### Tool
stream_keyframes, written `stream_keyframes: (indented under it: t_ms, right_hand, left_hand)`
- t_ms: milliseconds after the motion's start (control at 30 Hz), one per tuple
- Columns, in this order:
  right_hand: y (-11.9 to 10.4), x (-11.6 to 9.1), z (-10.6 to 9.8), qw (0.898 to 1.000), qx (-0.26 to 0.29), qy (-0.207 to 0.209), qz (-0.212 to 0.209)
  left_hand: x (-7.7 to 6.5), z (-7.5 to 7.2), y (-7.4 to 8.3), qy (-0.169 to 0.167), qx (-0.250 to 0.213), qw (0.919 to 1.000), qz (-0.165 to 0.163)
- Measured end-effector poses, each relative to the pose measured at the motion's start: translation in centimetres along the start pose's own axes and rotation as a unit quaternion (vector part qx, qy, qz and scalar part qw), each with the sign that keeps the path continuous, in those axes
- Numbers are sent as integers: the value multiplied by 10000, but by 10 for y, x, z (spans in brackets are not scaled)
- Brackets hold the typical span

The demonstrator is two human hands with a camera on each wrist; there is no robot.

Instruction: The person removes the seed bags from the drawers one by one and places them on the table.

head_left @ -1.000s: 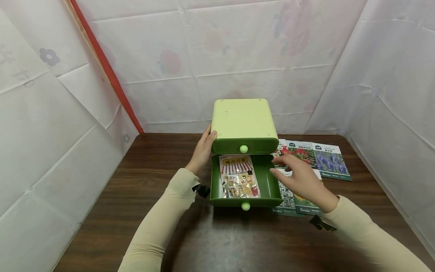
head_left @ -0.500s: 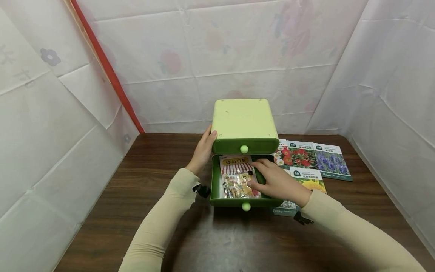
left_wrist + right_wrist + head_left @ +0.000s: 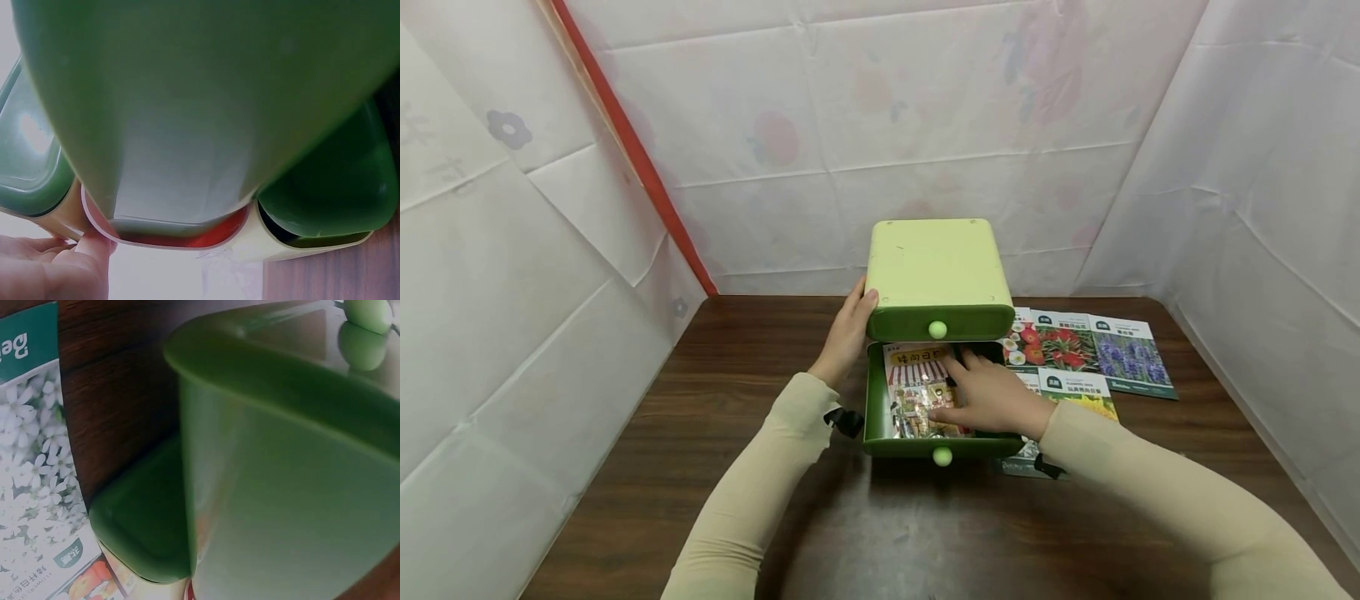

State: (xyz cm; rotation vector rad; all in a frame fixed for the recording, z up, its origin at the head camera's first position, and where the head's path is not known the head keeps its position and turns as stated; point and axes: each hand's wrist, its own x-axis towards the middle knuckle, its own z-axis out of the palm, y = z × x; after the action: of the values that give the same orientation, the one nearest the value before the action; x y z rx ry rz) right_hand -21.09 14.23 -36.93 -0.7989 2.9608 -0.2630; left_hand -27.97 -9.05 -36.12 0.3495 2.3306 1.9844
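Note:
A small drawer cabinet [image 3: 936, 258] with a pale yellow-green top and green drawer fronts stands on the table. My left hand [image 3: 846, 333] rests against its left side, thumb near the front corner; the left wrist view shows the same hand [image 3: 59, 265] at the cabinet's edge. Below the top drawer, a green drawer [image 3: 880, 417] is pulled out. Inside lies a packet [image 3: 917, 392] with a striped-awning picture and Chinese lettering. My right hand [image 3: 996, 396] reaches into this drawer, fingers spread over the packet's right part; its fingertips are partly shadowed.
Several flower seed packets lie right of the cabinet, among them a purple-flower one [image 3: 1131, 358], a red-flower one [image 3: 1067, 342] and a white-flower one [image 3: 37, 475]. Another green drawer [image 3: 147, 515] sits lower down. White sheeting [image 3: 850, 150] hangs behind and on both sides of the wooden table [image 3: 700, 433].
My right hand has moved left from above the seed packets into the pulled-out drawer and onto the packet there. My left hand stays at the cabinet's side.

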Motion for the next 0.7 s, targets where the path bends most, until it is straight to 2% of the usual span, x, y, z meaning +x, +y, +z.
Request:
stream_keyframes:
  t_ms: [267, 433, 700]
  right_hand:
    - [-1, 4, 6, 9992, -394, -54, 4]
    - [0, 5, 9, 9999, -90, -106, -57]
    - [2, 8, 13, 9967, 669, -186, -419]
  left_hand:
    - [1, 0, 0, -16, -29, 9999, 122]
    - [0, 1, 1, 0, -25, 10000, 66]
    - [1, 0, 1, -41, -90, 9999, 87]
